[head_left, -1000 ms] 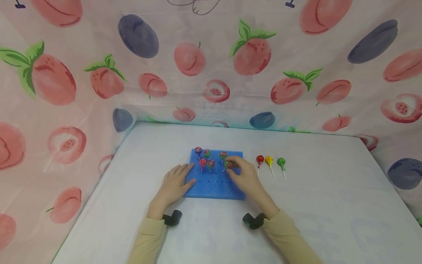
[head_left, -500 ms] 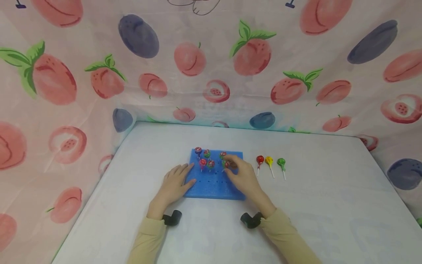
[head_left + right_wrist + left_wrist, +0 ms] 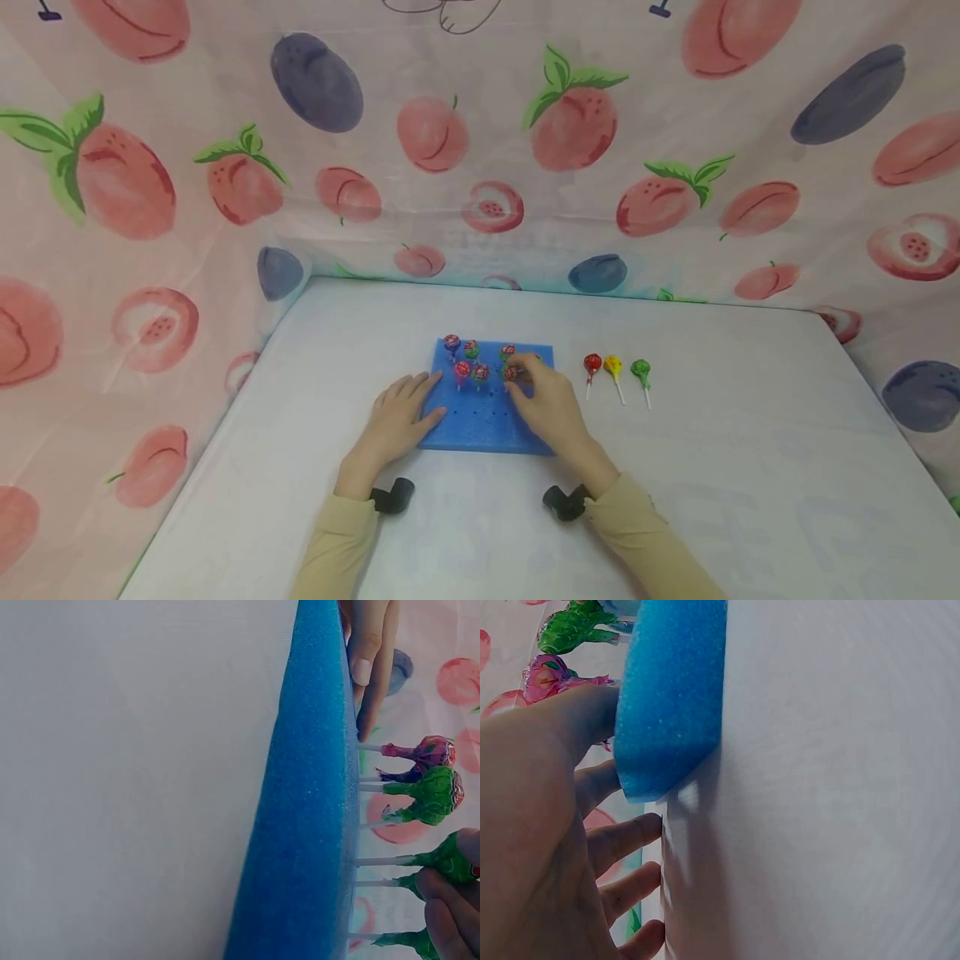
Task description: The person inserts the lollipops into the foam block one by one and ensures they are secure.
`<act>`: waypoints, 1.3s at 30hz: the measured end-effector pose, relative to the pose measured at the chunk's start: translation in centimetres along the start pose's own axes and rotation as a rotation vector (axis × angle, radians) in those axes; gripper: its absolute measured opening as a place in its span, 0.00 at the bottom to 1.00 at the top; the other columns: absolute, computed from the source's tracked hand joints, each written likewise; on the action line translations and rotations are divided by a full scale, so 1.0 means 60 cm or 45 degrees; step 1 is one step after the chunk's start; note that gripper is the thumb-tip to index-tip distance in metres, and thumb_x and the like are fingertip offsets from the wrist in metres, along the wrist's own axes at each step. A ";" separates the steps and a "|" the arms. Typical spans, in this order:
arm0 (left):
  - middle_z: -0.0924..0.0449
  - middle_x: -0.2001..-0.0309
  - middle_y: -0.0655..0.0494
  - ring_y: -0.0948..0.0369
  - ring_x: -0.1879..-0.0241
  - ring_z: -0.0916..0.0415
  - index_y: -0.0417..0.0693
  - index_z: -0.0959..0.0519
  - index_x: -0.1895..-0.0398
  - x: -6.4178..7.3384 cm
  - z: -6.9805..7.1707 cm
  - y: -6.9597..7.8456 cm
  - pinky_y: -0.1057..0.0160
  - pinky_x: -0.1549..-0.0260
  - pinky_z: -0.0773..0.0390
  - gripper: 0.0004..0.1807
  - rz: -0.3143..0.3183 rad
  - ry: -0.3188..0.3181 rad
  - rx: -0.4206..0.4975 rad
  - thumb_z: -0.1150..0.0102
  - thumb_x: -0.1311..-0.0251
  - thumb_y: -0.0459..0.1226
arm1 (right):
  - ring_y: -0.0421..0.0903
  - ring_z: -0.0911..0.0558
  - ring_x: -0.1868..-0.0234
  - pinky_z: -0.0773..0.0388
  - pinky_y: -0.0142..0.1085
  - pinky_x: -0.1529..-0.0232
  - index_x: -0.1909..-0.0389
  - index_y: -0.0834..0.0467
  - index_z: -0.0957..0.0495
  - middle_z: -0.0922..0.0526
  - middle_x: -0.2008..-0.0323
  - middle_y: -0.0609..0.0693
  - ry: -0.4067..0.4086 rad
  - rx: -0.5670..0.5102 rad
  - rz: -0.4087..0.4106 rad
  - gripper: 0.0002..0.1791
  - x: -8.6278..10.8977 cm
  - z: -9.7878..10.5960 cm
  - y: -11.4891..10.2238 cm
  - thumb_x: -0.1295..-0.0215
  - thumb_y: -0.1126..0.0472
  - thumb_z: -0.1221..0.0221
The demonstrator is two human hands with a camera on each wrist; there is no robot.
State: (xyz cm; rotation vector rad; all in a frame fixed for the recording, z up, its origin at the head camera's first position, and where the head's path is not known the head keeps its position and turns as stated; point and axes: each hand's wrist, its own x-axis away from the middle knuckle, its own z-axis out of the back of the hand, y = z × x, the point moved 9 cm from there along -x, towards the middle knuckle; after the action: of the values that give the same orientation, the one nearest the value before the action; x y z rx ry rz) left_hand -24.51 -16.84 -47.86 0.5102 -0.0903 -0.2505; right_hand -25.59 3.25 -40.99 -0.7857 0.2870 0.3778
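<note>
My left hand (image 3: pixel 397 414) lies spread at the left edge of a blue foam board (image 3: pixel 480 436) dotted with small holes. With thumb and fingertips my right hand (image 3: pixel 552 410) pinches the head of a green-wrapped lollipop (image 3: pixel 510 374). In the right wrist view that lollipop's white stick (image 3: pixel 381 862) reaches the board's top face. Other lollipops stand upright in the board: a purple one (image 3: pixel 452 342), a pink one (image 3: pixel 462 370) and several green ones, including one (image 3: pixel 480 374) in the middle and one (image 3: pixel 507 352) behind my right fingertips. Part of the board's right side is hidden behind my right hand.
Right of the board, a red lollipop (image 3: pixel 592 362), a yellow lollipop (image 3: pixel 613 367) and a green lollipop (image 3: pixel 641 368) lie on the white table (image 3: pixel 720 450). A fruit-patterned curtain (image 3: pixel 480 125) hangs along the back and left.
My right hand has shifted slightly left across the board along with the green lollipop in its fingers. The left hand stays in place.
</note>
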 end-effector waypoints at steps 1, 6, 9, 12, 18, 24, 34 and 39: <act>0.41 0.27 0.45 0.42 0.26 0.49 0.53 0.42 0.26 0.000 0.001 0.001 0.36 0.30 0.49 0.35 -0.002 0.001 0.001 0.49 0.33 0.52 | 0.47 0.13 0.59 0.16 0.38 0.57 0.53 0.57 0.23 0.14 0.59 0.52 0.002 0.007 -0.001 0.15 0.000 0.000 0.000 0.41 0.67 0.35; 0.41 0.27 0.44 0.42 0.27 0.49 0.53 0.42 0.26 0.000 0.003 0.003 0.36 0.31 0.48 0.34 -0.004 0.004 0.000 0.50 0.33 0.52 | 0.47 0.14 0.57 0.16 0.37 0.57 0.52 0.57 0.23 0.15 0.55 0.52 0.003 0.075 -0.025 0.15 0.000 -0.003 0.003 0.41 0.66 0.35; 0.41 0.27 0.44 0.42 0.26 0.49 0.53 0.42 0.26 -0.001 0.002 0.003 0.37 0.30 0.49 0.34 0.007 -0.007 -0.007 0.50 0.32 0.53 | 0.46 0.14 0.58 0.16 0.37 0.58 0.53 0.57 0.23 0.16 0.55 0.52 0.016 0.102 -0.024 0.15 0.001 -0.004 0.002 0.41 0.66 0.35; 0.42 0.27 0.45 0.42 0.26 0.50 0.53 0.43 0.26 -0.002 0.001 0.002 0.37 0.30 0.49 0.34 0.015 -0.016 -0.015 0.51 0.32 0.53 | 0.46 0.14 0.61 0.16 0.37 0.60 0.53 0.57 0.23 0.16 0.56 0.52 0.027 0.101 -0.014 0.15 0.002 -0.003 0.000 0.41 0.66 0.36; 0.42 0.27 0.44 0.42 0.26 0.50 0.53 0.43 0.26 -0.002 0.001 0.001 0.37 0.30 0.49 0.34 0.019 -0.016 -0.017 0.51 0.32 0.53 | 0.45 0.14 0.62 0.16 0.37 0.61 0.52 0.56 0.23 0.16 0.56 0.52 0.024 0.077 -0.020 0.15 0.003 -0.004 0.003 0.40 0.66 0.36; 0.42 0.27 0.44 0.42 0.26 0.50 0.53 0.43 0.26 -0.002 0.001 0.000 0.37 0.30 0.49 0.35 0.017 -0.016 -0.017 0.51 0.32 0.53 | 0.44 0.14 0.62 0.15 0.39 0.59 0.51 0.55 0.23 0.16 0.55 0.51 0.007 0.043 -0.060 0.15 0.005 -0.004 0.009 0.39 0.64 0.37; 0.41 0.27 0.44 0.42 0.27 0.49 0.52 0.42 0.26 -0.002 0.002 0.000 0.37 0.30 0.48 0.34 0.012 -0.015 -0.021 0.51 0.32 0.53 | 0.45 0.14 0.61 0.16 0.40 0.58 0.49 0.55 0.23 0.16 0.54 0.51 -0.010 0.055 -0.089 0.16 0.004 -0.001 0.004 0.39 0.64 0.37; 0.41 0.27 0.44 0.42 0.27 0.49 0.53 0.42 0.26 -0.002 0.003 0.000 0.36 0.30 0.48 0.34 0.015 -0.011 -0.018 0.50 0.32 0.53 | 0.45 0.14 0.61 0.16 0.39 0.58 0.50 0.55 0.23 0.16 0.53 0.51 -0.008 0.071 -0.100 0.16 0.004 0.000 0.004 0.39 0.63 0.37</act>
State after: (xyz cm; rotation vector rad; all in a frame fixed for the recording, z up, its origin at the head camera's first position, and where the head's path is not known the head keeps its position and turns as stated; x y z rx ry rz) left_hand -24.65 -16.88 -47.72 0.4941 -0.1001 -0.2417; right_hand -25.48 3.44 -41.21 -0.7386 0.2589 0.2969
